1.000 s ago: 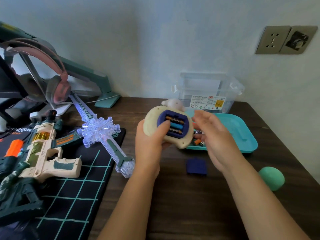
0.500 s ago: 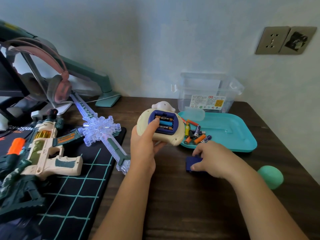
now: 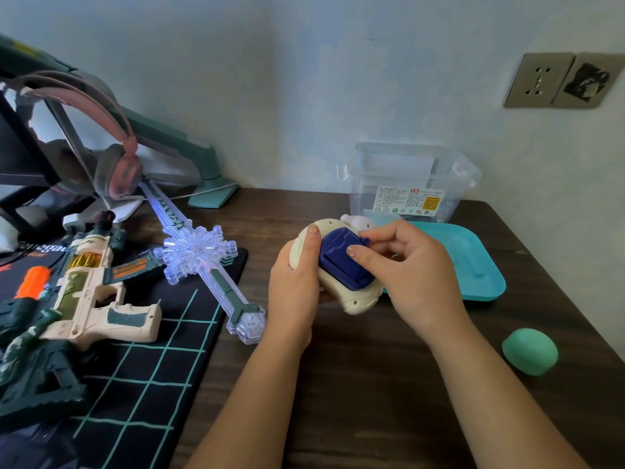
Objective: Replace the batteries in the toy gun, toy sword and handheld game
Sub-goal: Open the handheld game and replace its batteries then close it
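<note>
From the head view, a clear plastic box (image 3: 411, 184) stands at the wall; its contents cannot be made out. One teal tray (image 3: 473, 262) lies before it, its contents hidden behind the hands. The left hand (image 3: 296, 286) grips one cream handheld game (image 3: 355, 296) above the counter (image 3: 372, 384); the right hand (image 3: 412, 269) pinches the blue battery cover (image 3: 341, 262) onto it. One toy gun (image 3: 91, 292) and one toy sword (image 3: 199, 252) lie left.

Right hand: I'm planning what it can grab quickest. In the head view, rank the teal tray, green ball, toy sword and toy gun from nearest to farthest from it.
From the right hand:
1. Teal tray, just behind it on the right.
2. Green ball, on the near right of the desk.
3. Toy sword, to the left, past the left hand.
4. Toy gun, far left on the mat.
</note>
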The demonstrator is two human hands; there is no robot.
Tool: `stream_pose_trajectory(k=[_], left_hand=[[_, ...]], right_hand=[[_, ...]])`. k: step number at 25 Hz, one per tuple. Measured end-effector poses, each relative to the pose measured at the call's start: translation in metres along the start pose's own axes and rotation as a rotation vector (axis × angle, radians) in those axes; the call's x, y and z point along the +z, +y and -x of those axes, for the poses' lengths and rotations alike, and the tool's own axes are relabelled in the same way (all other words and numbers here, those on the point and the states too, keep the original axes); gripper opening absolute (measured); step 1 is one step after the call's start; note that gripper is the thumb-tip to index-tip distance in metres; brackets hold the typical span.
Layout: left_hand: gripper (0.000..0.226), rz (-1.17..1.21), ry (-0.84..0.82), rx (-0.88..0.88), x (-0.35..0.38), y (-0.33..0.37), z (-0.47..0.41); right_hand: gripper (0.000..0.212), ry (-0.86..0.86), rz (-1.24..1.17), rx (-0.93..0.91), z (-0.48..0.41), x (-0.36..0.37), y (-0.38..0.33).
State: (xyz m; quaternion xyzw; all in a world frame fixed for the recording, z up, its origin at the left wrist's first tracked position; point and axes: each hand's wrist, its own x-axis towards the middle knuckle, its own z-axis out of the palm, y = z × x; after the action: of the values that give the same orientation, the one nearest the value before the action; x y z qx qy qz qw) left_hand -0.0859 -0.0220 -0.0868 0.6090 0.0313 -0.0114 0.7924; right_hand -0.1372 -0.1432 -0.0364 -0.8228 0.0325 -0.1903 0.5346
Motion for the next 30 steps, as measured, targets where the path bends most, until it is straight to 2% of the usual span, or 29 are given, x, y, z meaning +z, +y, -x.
stream_pose_trajectory(k=[11,16,21,23,26,30], left_hand=[[0.023,-0.017,0.029,0.007,0.0,0.003,0.006],[0.023,-0.033,0.043,0.009,-0.001,0.002,0.005],[0.025,-0.039,0.061,0.014,0.0,0.001,0.005],[0.024,-0.048,0.068,0.024,0.001,0.001,0.004],[0.024,-0.043,0.085,0.024,0.001,0.0,0.004],[0.028,-0.059,0.085,0.038,0.001,0.0,0.004]], right_hand=[[0.014,-0.006,0.023,-0.004,0.002,0.004,0.008],[0.021,0.027,0.223,-0.023,0.0,0.007,0.013],[0.018,0.029,0.077,0.0,0.002,0.011,0.02],[0.011,0.055,0.057,-0.012,0.002,0.013,0.021],[0.012,0.074,0.077,-0.039,0.002,0.014,0.021],[0.004,0.068,-0.003,0.008,0.0,0.013,0.019]])
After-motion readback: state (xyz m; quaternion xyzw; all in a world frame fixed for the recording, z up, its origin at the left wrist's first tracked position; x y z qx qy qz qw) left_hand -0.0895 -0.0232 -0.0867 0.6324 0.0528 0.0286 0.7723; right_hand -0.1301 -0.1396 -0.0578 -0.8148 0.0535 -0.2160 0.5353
